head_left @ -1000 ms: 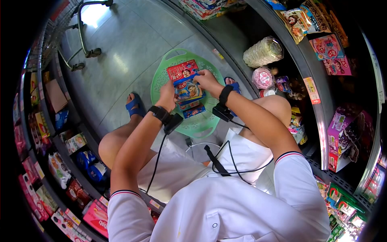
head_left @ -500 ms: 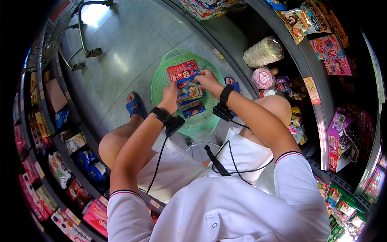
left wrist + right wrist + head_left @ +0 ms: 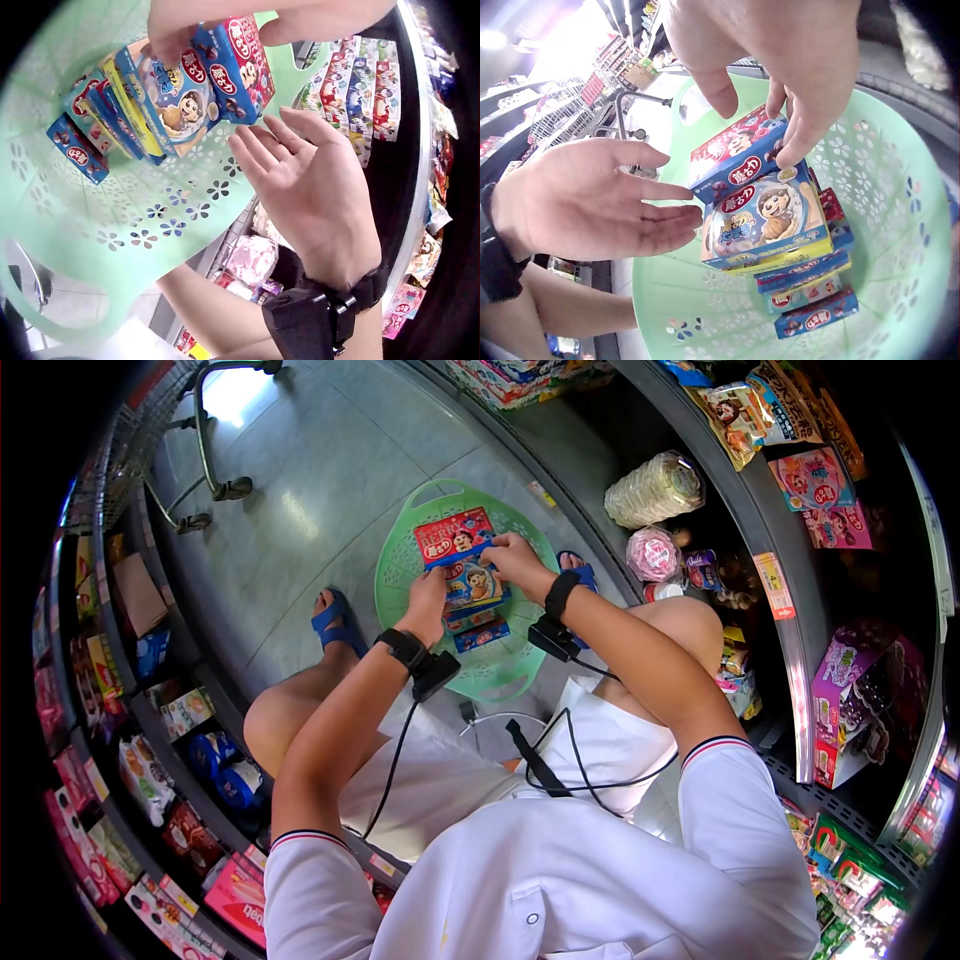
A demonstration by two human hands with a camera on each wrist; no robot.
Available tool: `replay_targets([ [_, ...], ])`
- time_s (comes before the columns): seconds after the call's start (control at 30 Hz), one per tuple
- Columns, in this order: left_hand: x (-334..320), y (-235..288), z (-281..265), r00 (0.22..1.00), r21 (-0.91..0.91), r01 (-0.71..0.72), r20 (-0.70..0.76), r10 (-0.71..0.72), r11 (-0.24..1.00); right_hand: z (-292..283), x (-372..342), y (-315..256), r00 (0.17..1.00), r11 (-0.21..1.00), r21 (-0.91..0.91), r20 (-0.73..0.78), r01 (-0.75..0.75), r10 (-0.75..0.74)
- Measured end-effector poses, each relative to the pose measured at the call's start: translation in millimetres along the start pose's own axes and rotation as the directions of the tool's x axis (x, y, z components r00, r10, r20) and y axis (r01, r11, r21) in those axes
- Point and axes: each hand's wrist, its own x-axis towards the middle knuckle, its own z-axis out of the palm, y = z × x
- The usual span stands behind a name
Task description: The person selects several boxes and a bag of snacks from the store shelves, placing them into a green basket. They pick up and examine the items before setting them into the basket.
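A red-and-blue box (image 3: 455, 536) (image 3: 742, 154) lies at the far end of a row of several snack boxes in a green basket (image 3: 400, 525) (image 3: 150, 251). Beside it is a light blue mushroom-biscuit box (image 3: 470, 582) (image 3: 176, 101) (image 3: 765, 217). My left hand (image 3: 428, 600) (image 3: 607, 202) is at the left side of these two boxes, its fingers extended with their tips at the boxes' edge. At the right side, my right hand (image 3: 518, 565) (image 3: 304, 180) has loosely bent fingers, touching the red-and-blue box in the right wrist view.
The basket stands on the floor between two sandalled feet. Stocked shelves (image 3: 700, 440) flank the aisle on both sides. Wrapped rolls (image 3: 655, 488) lie low on the right. A cart's wheeled frame (image 3: 205, 440) is at the upper left. Cables hang over the lap.
My left hand has shifted slightly right along the boxes' edge, and its fingers have straightened. My right hand and the boxes have hardly moved.
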Motion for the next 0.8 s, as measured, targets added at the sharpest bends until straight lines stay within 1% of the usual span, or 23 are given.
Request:
replay_targets([
  [0.1, -4.3, 3.7, 1.6, 1.000, -0.025, 0.008, 0.012, -0.008, 1.000, -0.4, 3.8, 3.3, 1.000, 1.000, 0.010, 0.014, -0.023, 0.023],
  [0.27, -16.7, 9.9, 6.4, 1.000, -0.088, 0.016, 0.012, -0.015, 0.996, -0.4, 7.2, 6.8, 1.000, 1.000, -0.001, 0.001, 0.004, -0.004],
  [0.37, -15.1, 9.1, 6.7, 1.000, -0.081, 0.022, 0.000, -0.023, 0.996, -0.5, 8.0, 7.1, 1.000, 1.000, -0.002, 0.010, 0.001, -0.001],
  [0.47, -6.7, 6.5, 1.3, 0.998, -0.012, -0.035, 0.048, 0.035, 0.999, -0.3, 1.7, 0.9, 1.000, 1.000, 0.001, 0.007, -0.003, 0.003],
  [0.57, -7.1, 5.2, 2.0, 0.997, -0.048, -0.041, 0.062, 0.044, 0.998, -0.2, -1.7, -4.3, 1.000, 1.000, 0.007, 0.005, -0.008, 0.008],
  [0.67, -3.5, 2.8, 3.7, 0.998, -0.077, -0.011, 0.060, 0.015, 0.997, -0.8, 2.9, 0.0, 1.000, 1.000, 0.000, 0.019, -0.009, 0.009],
  [0.8, -5.6, 5.8, 3.0, 0.998, -0.022, -0.026, 0.050, 0.027, 0.999, -0.6, -5.2, -5.2, 0.999, 0.999, -0.001, 0.010, 0.034, -0.034],
])
